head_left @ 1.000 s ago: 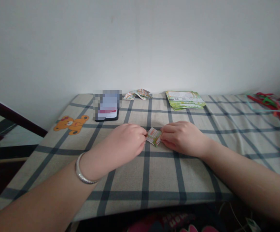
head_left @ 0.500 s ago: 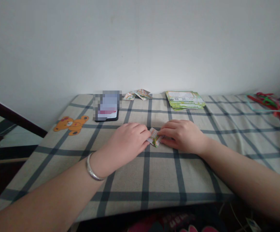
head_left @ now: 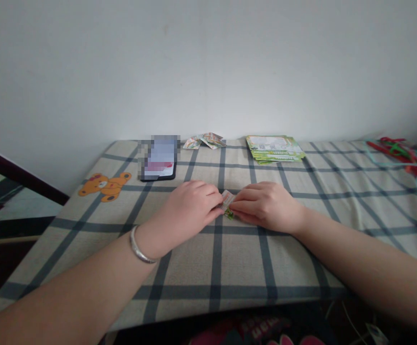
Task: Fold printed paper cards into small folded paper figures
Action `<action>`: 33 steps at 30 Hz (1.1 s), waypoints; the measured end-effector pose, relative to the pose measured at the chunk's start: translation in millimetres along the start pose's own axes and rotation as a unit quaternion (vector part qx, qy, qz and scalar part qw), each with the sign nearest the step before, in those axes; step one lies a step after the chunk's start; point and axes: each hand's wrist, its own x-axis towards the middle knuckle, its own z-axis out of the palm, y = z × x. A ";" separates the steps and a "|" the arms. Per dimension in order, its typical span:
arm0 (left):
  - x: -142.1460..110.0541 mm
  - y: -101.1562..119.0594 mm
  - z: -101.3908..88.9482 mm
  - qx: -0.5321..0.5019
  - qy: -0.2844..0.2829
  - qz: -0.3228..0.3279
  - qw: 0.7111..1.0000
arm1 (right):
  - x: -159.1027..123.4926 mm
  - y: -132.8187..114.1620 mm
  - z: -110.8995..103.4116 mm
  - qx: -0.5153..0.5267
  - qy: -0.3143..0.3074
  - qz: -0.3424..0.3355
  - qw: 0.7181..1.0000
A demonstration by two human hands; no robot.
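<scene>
Between my two hands a small folded piece of printed paper point(head_left: 227, 203), white with green and orange, lies low over the checked cloth. My left hand point(head_left: 196, 203), with a silver bangle at the wrist, has its fingers closed on the left side of the paper. From the right, my right hand point(head_left: 266, 206) presses its fingers together on the paper's other side. The fingers hide much of the paper, and both thumbs show only in part.
A phone point(head_left: 160, 160) lies at the back left beside a teddy bear picture point(head_left: 104, 186). Folded paper pieces point(head_left: 204, 140) stand near the wall. Right of them is a stack of green printed sheets point(head_left: 275, 148). Coloured ribbons point(head_left: 406, 155) lie at the far right of the checked tablecloth point(head_left: 179, 273).
My right hand has shifted slightly left and nearer to me, covering more of the paper. Less of the paper shows between the hands. My left hand stays almost in place.
</scene>
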 end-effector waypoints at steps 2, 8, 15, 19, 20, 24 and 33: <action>0.2 -1.3 -0.2 -0.010 0.002 -0.003 1.000 | 1.2 -1.8 -1.1 -0.019 0.000 0.004 1.000; -0.7 1.1 1.3 0.008 0.012 -0.005 1.000 | 4.2 -3.8 1.2 -0.040 0.006 0.010 0.999; -1.1 6.5 2.6 0.034 0.011 -0.005 0.999 | 8.2 -2.1 4.7 0.014 0.013 0.046 0.999; -1.6 6.4 2.7 0.048 0.020 0.001 0.999 | 6.7 -2.3 3.3 0.047 0.020 0.063 0.997; -1.7 6.3 2.8 0.048 0.022 0.000 0.999 | 5.7 -2.7 2.5 0.052 0.020 0.069 0.996; -2.2 5.5 3.4 0.035 0.021 -0.020 0.999 | 1.9 -4.4 -2.2 0.050 0.014 0.109 0.993; -0.9 1.4 6.5 0.010 0.040 -0.027 0.999 | 1.1 -0.2 -7.9 0.038 -0.025 0.157 0.986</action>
